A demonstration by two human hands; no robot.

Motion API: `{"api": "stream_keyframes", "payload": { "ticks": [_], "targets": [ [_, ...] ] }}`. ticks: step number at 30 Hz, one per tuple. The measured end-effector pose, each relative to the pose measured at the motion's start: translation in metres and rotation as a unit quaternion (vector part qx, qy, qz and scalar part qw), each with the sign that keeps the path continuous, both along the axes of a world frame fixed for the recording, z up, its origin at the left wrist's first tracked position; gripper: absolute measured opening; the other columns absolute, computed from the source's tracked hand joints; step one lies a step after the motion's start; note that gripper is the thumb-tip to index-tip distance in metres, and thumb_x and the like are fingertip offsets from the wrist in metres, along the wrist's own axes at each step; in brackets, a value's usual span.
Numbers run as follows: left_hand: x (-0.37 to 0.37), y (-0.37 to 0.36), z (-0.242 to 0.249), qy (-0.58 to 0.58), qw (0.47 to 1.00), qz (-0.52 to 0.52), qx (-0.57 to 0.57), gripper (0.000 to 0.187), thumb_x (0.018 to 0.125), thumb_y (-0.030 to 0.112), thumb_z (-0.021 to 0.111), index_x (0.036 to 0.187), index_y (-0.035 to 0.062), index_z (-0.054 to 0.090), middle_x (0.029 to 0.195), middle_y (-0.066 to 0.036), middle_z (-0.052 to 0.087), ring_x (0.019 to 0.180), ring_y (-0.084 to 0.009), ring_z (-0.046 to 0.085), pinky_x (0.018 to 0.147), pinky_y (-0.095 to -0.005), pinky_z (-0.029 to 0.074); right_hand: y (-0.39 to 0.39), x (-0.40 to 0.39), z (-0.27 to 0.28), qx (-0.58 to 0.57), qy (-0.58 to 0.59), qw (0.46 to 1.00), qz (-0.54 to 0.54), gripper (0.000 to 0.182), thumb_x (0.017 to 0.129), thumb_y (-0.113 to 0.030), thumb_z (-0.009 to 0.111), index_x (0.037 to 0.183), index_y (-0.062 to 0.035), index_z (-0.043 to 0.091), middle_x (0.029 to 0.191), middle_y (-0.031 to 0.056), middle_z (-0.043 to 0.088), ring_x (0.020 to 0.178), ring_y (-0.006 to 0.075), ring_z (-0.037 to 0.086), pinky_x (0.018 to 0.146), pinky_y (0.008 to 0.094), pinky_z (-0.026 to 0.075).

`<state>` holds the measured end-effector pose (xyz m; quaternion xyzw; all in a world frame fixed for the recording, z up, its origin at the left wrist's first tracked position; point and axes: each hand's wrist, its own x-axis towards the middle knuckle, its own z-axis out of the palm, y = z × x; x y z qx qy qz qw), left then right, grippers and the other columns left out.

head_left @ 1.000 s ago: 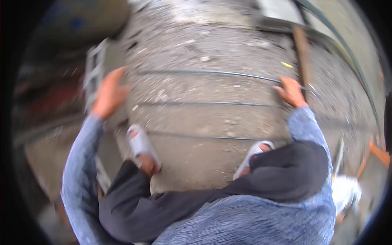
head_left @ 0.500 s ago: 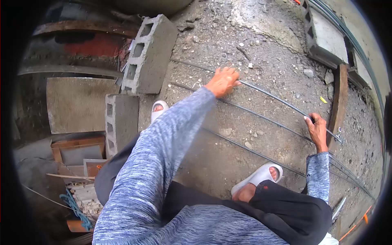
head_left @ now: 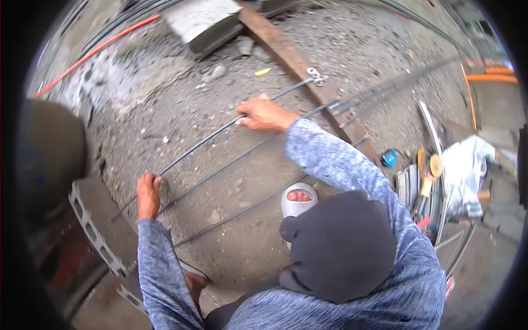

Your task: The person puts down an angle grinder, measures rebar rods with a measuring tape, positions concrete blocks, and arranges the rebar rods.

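My left hand (head_left: 148, 195) is closed around a long thin steel rod (head_left: 201, 144) near its lower left part. Farther up the same rod, my right hand (head_left: 264, 114) grips it with bent fingers. The rod slants up to the right, and its end lies over a rusty brown beam (head_left: 286, 49) beside small whitish rings (head_left: 315, 76). Two more rods, a middle one (head_left: 220, 173) and a lower one (head_left: 242, 212), run roughly parallel below it.
A concrete block (head_left: 203, 25) lies at the top, and hollow blocks (head_left: 104, 225) stand at lower left near a large rounded object (head_left: 52, 148). A blue tape measure (head_left: 389, 158), a yellow-handled tool (head_left: 426, 184) and white plastic (head_left: 467, 165) are on the right.
The view has swung round to the right, so the rods now slope the other way. Both hands still hold the top rod, my right hand now nearer the beam and my left farther from it.
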<state>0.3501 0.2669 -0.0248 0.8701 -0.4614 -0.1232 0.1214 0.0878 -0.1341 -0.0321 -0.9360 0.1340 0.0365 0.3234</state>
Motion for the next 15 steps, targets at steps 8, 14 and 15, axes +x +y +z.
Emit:
{"api": "stream_keyframes", "payload": {
  "ticks": [8, 14, 15],
  "targets": [
    [0.004, -0.003, 0.008, 0.014, 1.0, -0.009, 0.008, 0.017, 0.097, 0.016, 0.068, 0.098, 0.0005, 0.061, 0.095, -0.021, 0.06, 0.094, -0.0406, 0.056, 0.083, -0.0498, 0.045, 0.002, 0.003, 0.005, 0.015, 0.026, 1.0, -0.009, 0.035, 0.094, -0.037, 0.066, 0.106, -0.0045, 0.073, 0.101, 0.0202, 0.074, 0.104, 0.0368, 0.07, 0.101, 0.0544, 0.038],
    [0.001, -0.007, 0.011, 0.011, 0.999, 0.02, 0.033, 0.019, 0.097, 0.017, 0.069, 0.098, -0.001, 0.063, 0.097, -0.022, 0.063, 0.097, -0.0416, 0.058, 0.085, -0.0502, 0.046, -0.003, 0.011, 0.007, 0.005, 0.031, 1.0, 0.002, 0.038, 0.092, -0.036, 0.066, 0.11, -0.0034, 0.074, 0.101, 0.0214, 0.074, 0.105, 0.0369, 0.07, 0.1, 0.0547, 0.039],
    [0.001, -0.007, 0.011, 0.013, 0.999, 0.026, 0.027, 0.019, 0.097, 0.017, 0.069, 0.098, -0.001, 0.063, 0.097, -0.022, 0.063, 0.097, -0.0417, 0.058, 0.085, -0.0502, 0.046, -0.005, 0.014, 0.007, 0.001, 0.031, 1.0, 0.0, 0.039, 0.091, -0.037, 0.067, 0.11, -0.0032, 0.075, 0.101, 0.0213, 0.075, 0.105, 0.0369, 0.07, 0.1, 0.0545, 0.039]
  ]
}}
